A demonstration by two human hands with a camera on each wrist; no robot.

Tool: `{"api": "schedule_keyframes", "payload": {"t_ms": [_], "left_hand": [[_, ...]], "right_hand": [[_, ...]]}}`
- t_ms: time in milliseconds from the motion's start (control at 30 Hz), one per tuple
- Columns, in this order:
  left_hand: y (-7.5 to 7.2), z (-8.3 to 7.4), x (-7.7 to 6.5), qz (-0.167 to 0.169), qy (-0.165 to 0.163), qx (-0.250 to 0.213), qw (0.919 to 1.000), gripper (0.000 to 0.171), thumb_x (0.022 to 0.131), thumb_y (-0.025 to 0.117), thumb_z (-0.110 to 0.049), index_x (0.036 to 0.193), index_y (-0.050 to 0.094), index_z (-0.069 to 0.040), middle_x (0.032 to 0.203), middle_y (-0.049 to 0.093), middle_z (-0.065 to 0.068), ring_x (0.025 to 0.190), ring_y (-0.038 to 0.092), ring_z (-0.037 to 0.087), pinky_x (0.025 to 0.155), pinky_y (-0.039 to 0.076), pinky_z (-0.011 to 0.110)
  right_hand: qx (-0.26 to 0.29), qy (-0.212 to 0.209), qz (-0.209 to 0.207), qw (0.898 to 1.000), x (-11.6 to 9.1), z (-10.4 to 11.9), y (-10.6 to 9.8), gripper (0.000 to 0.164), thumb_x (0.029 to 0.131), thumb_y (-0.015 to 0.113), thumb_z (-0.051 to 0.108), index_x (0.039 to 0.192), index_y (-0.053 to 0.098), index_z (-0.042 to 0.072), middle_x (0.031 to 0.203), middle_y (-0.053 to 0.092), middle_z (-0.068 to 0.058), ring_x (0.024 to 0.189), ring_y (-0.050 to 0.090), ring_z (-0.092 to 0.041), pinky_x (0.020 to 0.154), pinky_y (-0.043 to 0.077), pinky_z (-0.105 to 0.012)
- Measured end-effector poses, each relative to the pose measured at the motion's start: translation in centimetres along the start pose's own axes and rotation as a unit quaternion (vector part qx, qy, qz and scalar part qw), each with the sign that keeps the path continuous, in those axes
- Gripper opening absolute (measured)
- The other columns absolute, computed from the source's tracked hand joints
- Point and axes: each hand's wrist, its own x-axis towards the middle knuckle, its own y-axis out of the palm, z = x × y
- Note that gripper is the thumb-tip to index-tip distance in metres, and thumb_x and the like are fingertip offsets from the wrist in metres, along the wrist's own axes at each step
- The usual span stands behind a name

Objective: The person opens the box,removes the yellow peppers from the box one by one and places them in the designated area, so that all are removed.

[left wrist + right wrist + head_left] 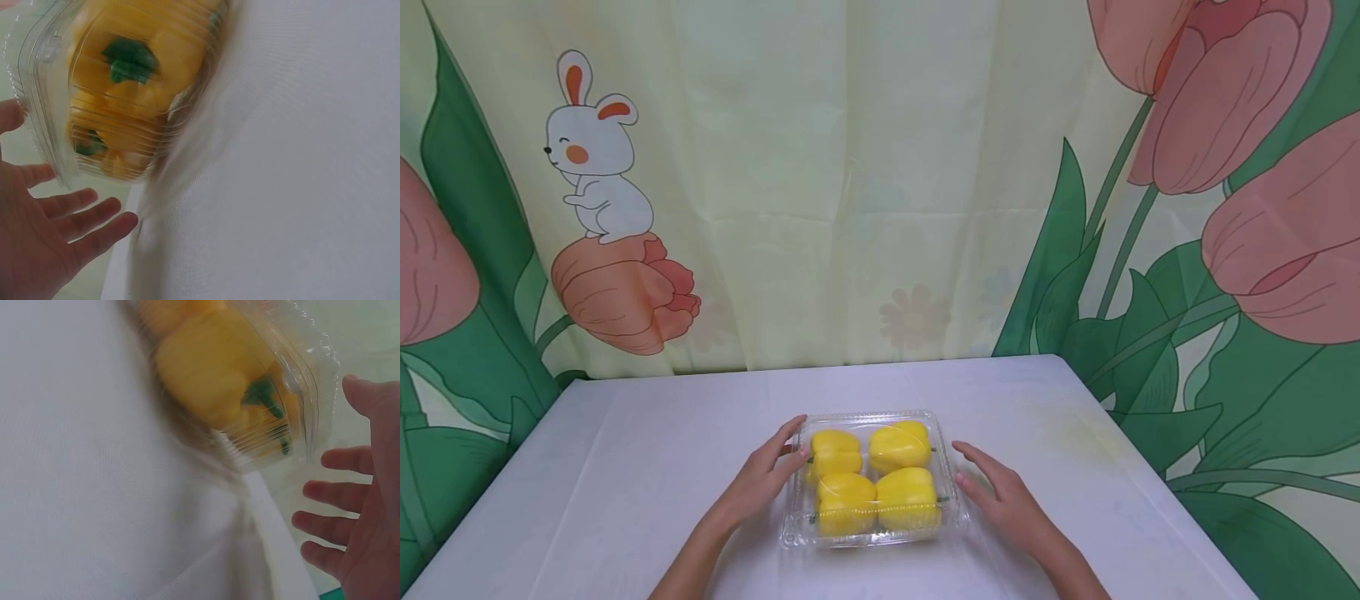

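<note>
A clear plastic clamshell box (880, 540) sits on the white tabletop in the head view, its lid down. Several yellow bell peppers (900, 446) lie inside, and their green stems (128, 60) show through the side wall in the left wrist view. My left hand (763, 479) is at the box's left side, fingers extended, with the fingertips right at the rim. On the opposite side, my right hand (1003, 496) is spread beside the box. A gap shows between its fingers (337, 494) and the plastic in the right wrist view.
A white cloth (647, 467) covers the table, whose far edge meets a hanging curtain (850, 208). The curtain is printed with a rabbit and large pink tulips.
</note>
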Motion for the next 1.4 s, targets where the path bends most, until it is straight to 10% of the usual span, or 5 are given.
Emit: {"api": "schedule_keyframes", "payload": {"t_ms": [1400], "left_hand": [[0.5, 0.0, 0.0, 0.021, -0.052, -0.135, 0.9892, 0.058, 0.097, 0.047, -0.043, 0.15, 0.031, -0.026, 0.151, 0.04, 0.016, 0.135, 0.042, 0.04, 0.095, 0.05, 0.055]], "right_hand": [[0.042, -0.035, -0.001, 0.999, -0.8, -0.9, 0.3, 0.046, 0.098, 0.051, 0.039, 0.139, 0.051, 0.019, 0.142, 0.055, 0.001, 0.132, 0.05, -0.025, 0.109, 0.038, -0.055]]}}
